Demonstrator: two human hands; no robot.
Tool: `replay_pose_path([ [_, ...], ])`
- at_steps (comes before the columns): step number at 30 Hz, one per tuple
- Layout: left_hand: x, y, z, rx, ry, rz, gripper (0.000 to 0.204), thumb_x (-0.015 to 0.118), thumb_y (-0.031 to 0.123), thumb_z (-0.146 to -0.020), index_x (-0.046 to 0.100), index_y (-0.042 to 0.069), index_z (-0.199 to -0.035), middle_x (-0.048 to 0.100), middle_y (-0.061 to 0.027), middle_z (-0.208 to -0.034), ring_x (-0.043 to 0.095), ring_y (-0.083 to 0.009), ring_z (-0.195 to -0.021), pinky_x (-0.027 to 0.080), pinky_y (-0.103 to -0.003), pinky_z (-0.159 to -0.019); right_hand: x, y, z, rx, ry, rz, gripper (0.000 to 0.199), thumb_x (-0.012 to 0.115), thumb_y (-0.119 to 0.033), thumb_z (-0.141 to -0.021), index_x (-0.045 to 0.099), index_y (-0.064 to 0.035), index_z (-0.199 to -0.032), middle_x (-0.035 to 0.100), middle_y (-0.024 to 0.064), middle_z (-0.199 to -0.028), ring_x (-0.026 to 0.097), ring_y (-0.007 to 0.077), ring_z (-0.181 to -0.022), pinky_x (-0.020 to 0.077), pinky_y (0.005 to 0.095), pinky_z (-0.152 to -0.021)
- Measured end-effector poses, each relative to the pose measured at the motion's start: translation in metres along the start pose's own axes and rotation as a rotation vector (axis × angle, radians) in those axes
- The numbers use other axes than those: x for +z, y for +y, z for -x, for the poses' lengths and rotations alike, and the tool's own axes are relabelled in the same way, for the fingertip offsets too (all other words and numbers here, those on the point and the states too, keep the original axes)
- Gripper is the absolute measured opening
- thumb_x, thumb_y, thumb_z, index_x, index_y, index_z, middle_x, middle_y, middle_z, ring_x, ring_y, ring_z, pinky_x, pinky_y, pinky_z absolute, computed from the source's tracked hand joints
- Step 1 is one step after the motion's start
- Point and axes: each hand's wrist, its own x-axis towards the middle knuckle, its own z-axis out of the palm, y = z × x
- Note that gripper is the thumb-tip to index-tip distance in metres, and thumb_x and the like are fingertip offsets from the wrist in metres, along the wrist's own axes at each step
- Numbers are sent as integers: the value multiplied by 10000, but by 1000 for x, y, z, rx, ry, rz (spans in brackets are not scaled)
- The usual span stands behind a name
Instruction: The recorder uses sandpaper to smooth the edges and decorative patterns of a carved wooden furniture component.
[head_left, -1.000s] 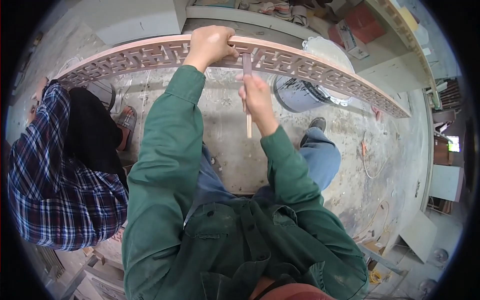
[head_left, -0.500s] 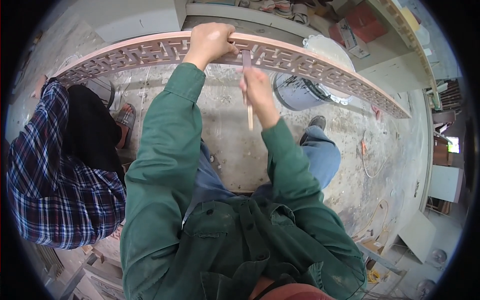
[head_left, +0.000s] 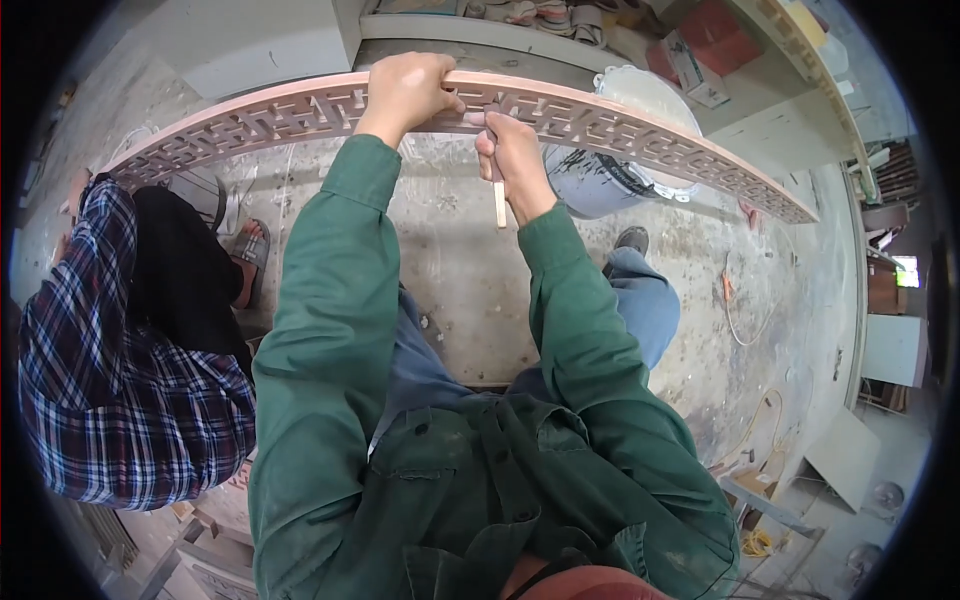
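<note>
A long reddish carved wooden panel (head_left: pixel 640 140) with fretwork openings runs across the upper part of the view, bent by the lens. My left hand (head_left: pixel 408 88) grips its top edge near the middle. Just right of it, my right hand (head_left: pixel 515 170) is closed on a thin brush (head_left: pixel 498 200) with a pale wooden handle pointing down, its upper end at the panel's lattice. Both arms are in green sleeves.
A person in a blue plaid shirt (head_left: pixel 110 380) crouches at my left, a sandalled foot (head_left: pixel 250 255) beside them. A white paint-stained bucket (head_left: pixel 610 175) stands behind the panel. Stained concrete floor (head_left: pixel 720 330) with a thin cord lies to the right; boxes and shelves are behind.
My right hand with the brush has moved up closer to the panel's lattice. My left hand keeps its grip on the panel edge.
</note>
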Motion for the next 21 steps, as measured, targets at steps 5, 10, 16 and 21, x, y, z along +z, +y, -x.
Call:
replay_pose_path([
  [5,-3,-5,4,-10,-18,-17,363,805,391,-576,627,107,-718,650,-92,-721,635,-313,-766,469,-447,-630,11,28,41,-86,49,229,296,446,-305,-955,626,-71,-978,477,-30,-556,382,66,-400,292,239,-354],
  [10,0,-3,5,28,24,-9,354,800,383,-581,636,109,-734,649,-88,-727,635,-307,-774,469,-446,-640,5,10,24,-86,33,206,317,448,-302,-958,645,-54,-963,487,-23,-561,390,67,-404,283,243,-350],
  [16,-1,-5,5,2,-32,-13,356,803,383,-581,635,109,-736,650,-81,-723,639,-302,-780,476,-444,-641,14,22,22,-122,92,328,299,442,-274,-945,634,-45,-936,509,-4,-563,434,83,-439,324,257,-396],
  [21,-1,-6,-1,29,-42,-23,358,794,385,-606,633,106,-763,652,-88,-733,640,-302,-789,484,-437,-648,13,26,15,-154,80,282,295,453,-255,-934,649,-34,-926,526,9,-569,447,84,-458,326,260,-410],
])
